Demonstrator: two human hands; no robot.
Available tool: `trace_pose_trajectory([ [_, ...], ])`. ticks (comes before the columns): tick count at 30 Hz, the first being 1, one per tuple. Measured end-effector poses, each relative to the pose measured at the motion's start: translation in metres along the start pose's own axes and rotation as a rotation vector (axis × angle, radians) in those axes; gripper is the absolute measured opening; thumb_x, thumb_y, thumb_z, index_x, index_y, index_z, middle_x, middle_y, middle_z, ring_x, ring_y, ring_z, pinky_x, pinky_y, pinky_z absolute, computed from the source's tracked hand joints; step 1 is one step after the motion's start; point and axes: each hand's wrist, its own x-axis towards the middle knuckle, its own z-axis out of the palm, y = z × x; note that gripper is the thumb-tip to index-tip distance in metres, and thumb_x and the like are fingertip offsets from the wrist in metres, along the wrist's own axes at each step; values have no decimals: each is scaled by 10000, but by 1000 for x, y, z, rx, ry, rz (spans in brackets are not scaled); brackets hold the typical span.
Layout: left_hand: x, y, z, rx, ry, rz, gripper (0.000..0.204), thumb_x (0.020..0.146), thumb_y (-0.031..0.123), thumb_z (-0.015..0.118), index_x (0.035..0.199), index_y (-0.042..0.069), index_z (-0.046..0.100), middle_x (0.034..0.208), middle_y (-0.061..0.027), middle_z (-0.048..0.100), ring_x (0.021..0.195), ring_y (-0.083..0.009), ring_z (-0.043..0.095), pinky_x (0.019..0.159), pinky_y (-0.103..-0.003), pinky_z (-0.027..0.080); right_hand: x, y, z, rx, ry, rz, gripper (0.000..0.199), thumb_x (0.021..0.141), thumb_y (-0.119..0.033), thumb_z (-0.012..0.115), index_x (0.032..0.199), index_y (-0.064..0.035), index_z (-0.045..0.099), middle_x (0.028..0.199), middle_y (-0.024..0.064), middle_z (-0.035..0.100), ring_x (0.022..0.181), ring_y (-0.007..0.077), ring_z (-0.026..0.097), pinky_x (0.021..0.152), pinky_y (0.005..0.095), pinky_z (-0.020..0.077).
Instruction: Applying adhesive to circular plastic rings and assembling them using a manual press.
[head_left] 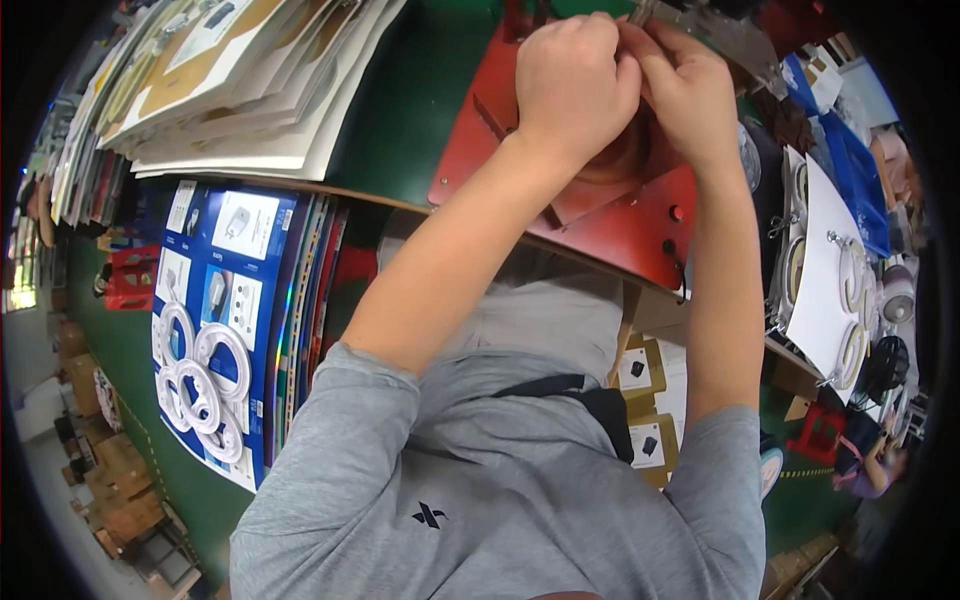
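Observation:
My left hand [572, 85] is curled into a fist over the red metal machine base [610, 235] at the top of the view. Close beside it is my right hand [695, 105], with thumb and fingers drawn together. The fingertips of both hands meet near the machine's upper part. Whatever they grip is hidden behind the knuckles. Below the hands, a round, dark red part [615, 165] of the machine shows between my wrists.
Left of the machine, large printed sheets [240, 140] are stacked on the green tabletop [400, 110]. Lower left, white rings [205, 385] lie on blue printed sheets [235, 270]. On the right, a white board [825, 290] carries rings on metal clips, near a blue crate [855, 185].

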Motion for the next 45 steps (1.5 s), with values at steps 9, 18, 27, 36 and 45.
trace_pose_trajectory([
  [9, 3, -3, -11, 84, -155, -40, 158, 815, 163, 681, 747, 21, 661, 737, -179, 683, 706, -375, 678, 638, -478, 551, -14, -35, 21, -70, 238, -8, 285, 991, -211, 666, 1100, 47, 713, 927, 176, 757, 815, 226, 723, 774, 335, 555],
  [18, 4, -10, -4, 113, -181, 101, 210, 838, 153, 671, 675, 25, 639, 678, -156, 658, 643, -350, 660, 602, -454, 539, -9, -16, 20, -133, 255, -75, 270, 975, -260, 706, 1097, -28, 772, 934, 190, 761, 801, 264, 723, 785, 328, 544],
  [27, 2, -11, 4, 144, -94, 162, 191, 803, 109, 678, 645, 25, 612, 662, -146, 645, 621, -337, 640, 601, -440, 526, -1, -13, 6, -35, 71, 36, 297, 1008, -262, 674, 1121, -1, 760, 912, 157, 766, 836, 190, 704, 800, 312, 534],
  [36, -12, -3, -84, -14, -325, 48, 142, 924, 154, 749, 875, 23, 722, 803, -127, 692, 727, -318, 675, 659, -384, 541, -59, -26, 4, 67, 96, 93, 354, 1032, -162, 631, 1328, 31, 628, 1244, 193, 714, 1112, 260, 717, 970, 343, 537],
  [45, -52, 9, -198, 42, -275, -173, 63, 857, -13, 775, 876, -8, 715, 809, -119, 700, 696, -271, 664, 619, -354, 505, -92, -62, 11, 65, 42, 169, 194, 1030, -82, 630, 1165, 37, 703, 1085, 121, 733, 984, 189, 703, 892, 299, 537],
])
